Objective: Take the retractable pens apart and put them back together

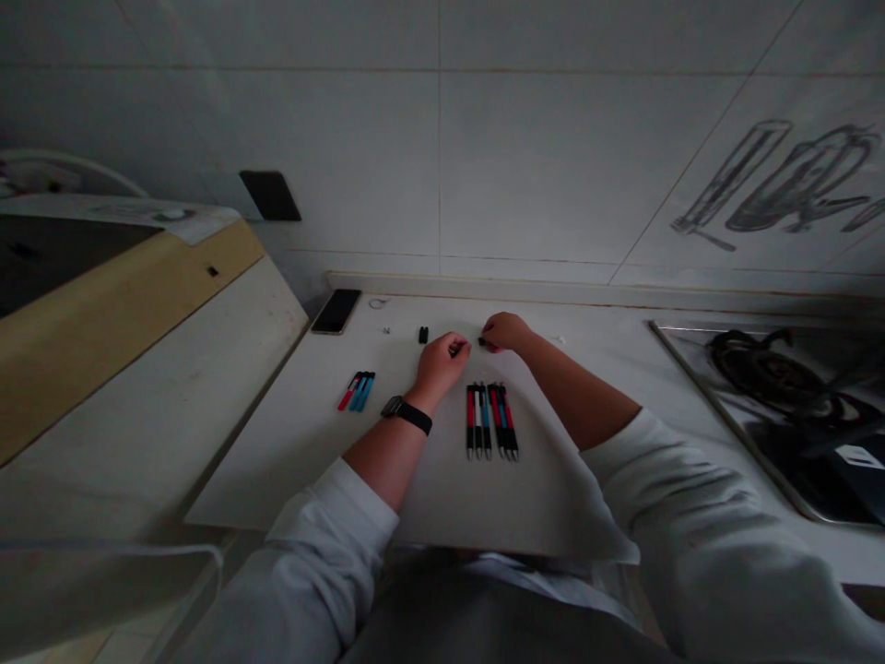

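Observation:
My left hand (442, 361), with a black watch on its wrist, is closed above the white sheet; a bit of something dark shows at its fingers, too small to name. Facing it, my right hand (506, 330) has its fingertips pinched at a small black piece (482, 341). Below the hands several click pens (478, 422) with red, white, blue and black parts lie side by side. Left of my left wrist are red and blue pen barrels (358, 392) with black ends. Small black pieces (423, 335) stand just beyond my left hand.
A phone (336, 312) lies at the back left beside a thin ring (378, 302). Tiny light bits (386, 330) sit near it. A gas stove (774, 387) is at the right, a tiled wall (525, 166) behind, and a pale appliance (172, 341) at the left.

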The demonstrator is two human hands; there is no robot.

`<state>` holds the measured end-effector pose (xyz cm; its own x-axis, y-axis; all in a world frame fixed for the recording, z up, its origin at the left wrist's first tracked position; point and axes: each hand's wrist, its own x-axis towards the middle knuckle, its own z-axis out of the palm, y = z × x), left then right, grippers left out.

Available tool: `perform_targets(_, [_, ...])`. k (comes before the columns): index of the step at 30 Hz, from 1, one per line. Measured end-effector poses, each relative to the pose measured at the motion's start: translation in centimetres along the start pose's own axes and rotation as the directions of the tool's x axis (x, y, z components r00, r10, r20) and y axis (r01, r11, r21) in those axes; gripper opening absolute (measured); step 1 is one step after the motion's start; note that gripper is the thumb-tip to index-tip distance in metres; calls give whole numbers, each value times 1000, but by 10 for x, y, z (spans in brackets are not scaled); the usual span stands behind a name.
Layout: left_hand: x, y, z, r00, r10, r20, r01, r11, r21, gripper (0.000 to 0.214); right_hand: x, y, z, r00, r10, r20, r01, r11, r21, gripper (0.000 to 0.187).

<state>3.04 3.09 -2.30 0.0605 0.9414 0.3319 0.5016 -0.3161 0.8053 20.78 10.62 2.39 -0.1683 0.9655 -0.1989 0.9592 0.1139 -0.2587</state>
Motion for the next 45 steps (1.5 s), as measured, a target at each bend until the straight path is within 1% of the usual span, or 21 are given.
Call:
perform_targets(3, [0, -1, 0, 1000, 8, -1, -8, 1000, -6, 9, -6, 1, -2, 999, 30, -20, -30, 1000, 3, 21])
perform_targets(5, [1, 0, 0, 1000, -5, -3, 5, 1000, -5, 9, -15, 2, -2, 998, 28, -58, -28, 1000, -1, 23])
perform_targets(8, [1, 1, 0, 1000, -25, -13, 25, 1000, -7, 9, -36, 2, 1, 997, -41, -71, 41, 999, -3, 26])
perform_targets(13, [2, -2, 0, 1000, -10, -29, 10, 1000, 8, 10, -67, -8, 16, 984, -179, -3, 178, 979, -96, 23])
perform_targets(15, [1, -4, 1, 1000, -5, -30, 6, 1000, 19, 11, -74, -13, 21, 981, -193, 7, 192, 973, -126, 21])
perform_targets(19, [1, -6, 0, 1000, -13, -27, 13, 1000, 25, 13, -80, -19, 27, 985, -174, -21, 169, 976, -140, 22])
perform_targets(23, [1, -6, -1, 1000, -17, -23, 18, 999, 32, 13, -86, -14, 25, 980, -190, -52, 183, 977, -112, 23])
perform_targets(25, [2, -6, -1, 1000, -23, -21, 24, 999, 35, 14, -88, -3, 20, 971, -214, -106, 210, 976, -54, 21])
perform_targets(26, [2, -6, -1, 999, -26, -20, 26, 999, 35, 14, -89, 6, 16, 961, -226, -157, 228, 974, -8, 20])
perform_targets(27, [1, -7, -2, 1000, -25, -17, 26, 999, 36, 15, -89, 16, 11, 945, -232, -231, 250, 967, 51, 19])
perform_targets(28, [1, -7, -2, 1000, -22, -12, 23, 999, 37, 15, -89, 29, 7, 919, -239, -313, 285, 952, 109, 19])
perform_targets(30, [1, -7, -2, 1000, -18, 0, 18, 999, 39, 16, -88, 60, -1, 861, -185, -473, 309, 930, 198, 18])
perform_targets(31, [1, -7, -2, 1000, -17, 7, 16, 999, 42, 17, -87, 77, -3, 840, -127, -527, 298, 920, 253, 18])
perform_targets(32, [0, -7, -3, 1000, -17, 13, 17, 999, 44, 17, -86, 94, -4, 829, -40, -558, 268, 904, 333, 19])
perform_targets(34, [0, -6, -3, 1000, -16, 19, 15, 999, 45, 16, -83, 125, -3, 806, 132, -577, 211, 847, 488, 25])
perform_targets(35, [0, -6, -3, 1000, -14, 20, 13, 999, 44, 16, -81, 138, -2, 791, 193, -581, 177, 837, 518, 26])
perform_targets(37, [0, -6, -3, 1000, -13, 20, 12, 999, 42, 15, -77, 158, 3, 770, 274, -577, 71, 862, 503, 25])
perform_targets(39, [-1, -6, -3, 1000, -16, 24, 14, 999, 50, 15, -74, 169, 8, 783, 310, -538, -35, 887, 460, 23])
perform_targets(41, [-1, -6, -3, 999, -18, 30, 17, 998, 59, 15, -71, 172, 12, 806, 323, -497, -107, 904, 414, 24])
perform_targets(45, [-2, -7, -3, 999, -14, 40, 11, 998, 66, 14, -68, 171, 16, 817, 312, -485, -166, 933, 320, 25])
